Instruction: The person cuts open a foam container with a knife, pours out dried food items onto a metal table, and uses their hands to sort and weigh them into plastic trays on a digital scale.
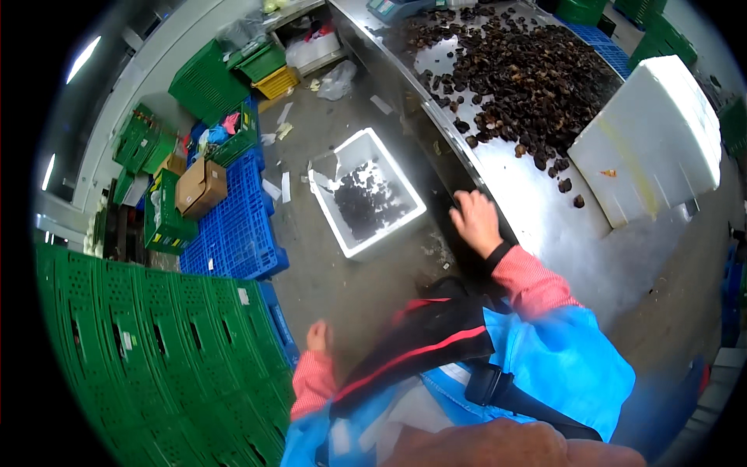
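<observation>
My right hand (pixel 477 220) is beside the near edge of a steel table (pixel 513 181), fingers apart and nothing seen in it. On that table lies a large heap of dark brown, rounded pieces, perhaps mushrooms (pixel 525 82). A white foam box (pixel 648 140) rests tilted at the table's right part. My left hand (pixel 318 337) hangs low beside my body, blurred, near stacked green crates; its fingers cannot be made out clearly. Ahead on the floor stands an open white foam box (pixel 394 233) with a broken rim corner and dark bits inside.
Stacked green plastic crates (pixel 169 350) rise at the left. Beyond them lies a blue plastic pallet (pixel 233 227) bearing a cardboard box (pixel 201 188) and crates. Paper scraps and a clear plastic bag (pixel 337 80) litter the floor. A scale (pixel 397 8) sits at the table's far end.
</observation>
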Demonstrator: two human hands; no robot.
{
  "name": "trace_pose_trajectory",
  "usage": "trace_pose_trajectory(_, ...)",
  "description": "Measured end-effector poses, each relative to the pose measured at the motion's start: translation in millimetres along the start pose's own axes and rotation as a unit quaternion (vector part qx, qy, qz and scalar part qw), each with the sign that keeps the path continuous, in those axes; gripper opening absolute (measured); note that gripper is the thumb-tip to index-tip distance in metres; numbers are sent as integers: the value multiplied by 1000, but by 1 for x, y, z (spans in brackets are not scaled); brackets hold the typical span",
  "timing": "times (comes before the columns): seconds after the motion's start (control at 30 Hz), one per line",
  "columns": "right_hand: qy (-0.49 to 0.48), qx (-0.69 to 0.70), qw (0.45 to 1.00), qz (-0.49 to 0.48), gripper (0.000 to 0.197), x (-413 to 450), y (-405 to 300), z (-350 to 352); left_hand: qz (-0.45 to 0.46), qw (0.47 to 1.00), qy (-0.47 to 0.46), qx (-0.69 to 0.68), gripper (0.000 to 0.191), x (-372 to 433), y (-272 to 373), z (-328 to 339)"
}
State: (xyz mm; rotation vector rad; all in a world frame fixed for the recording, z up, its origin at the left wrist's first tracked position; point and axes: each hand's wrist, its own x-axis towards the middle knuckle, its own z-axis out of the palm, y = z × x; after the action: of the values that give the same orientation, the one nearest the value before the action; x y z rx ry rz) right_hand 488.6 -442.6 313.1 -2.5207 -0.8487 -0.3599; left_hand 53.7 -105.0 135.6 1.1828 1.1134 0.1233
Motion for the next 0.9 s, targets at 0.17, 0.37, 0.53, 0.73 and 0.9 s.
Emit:
trace_pose_trajectory(0.17,42,-172,982,69,50,112,32,9,-130,978,-9,165,35,-33,-106,-118)
trace_pose_trajectory(0.37,-81,-116,949,281,59,108,118,71,-162,976,-48,136,21,29,-67,-135)
trace_pose_trajectory(0.53,-35,-200,956,210,46,88,50,82,-31,992,-105,-64,11,163,25,-158)
trace_pose_trajectory(0.73,-10,-242,943,227,39,90,43,76,-2,998,35,-56,31,205,214,-15)
trace_pose_trajectory(0.9,2,-267,942,202,41,85,50,81,-79,992,-94,-5,32,203,191,1)
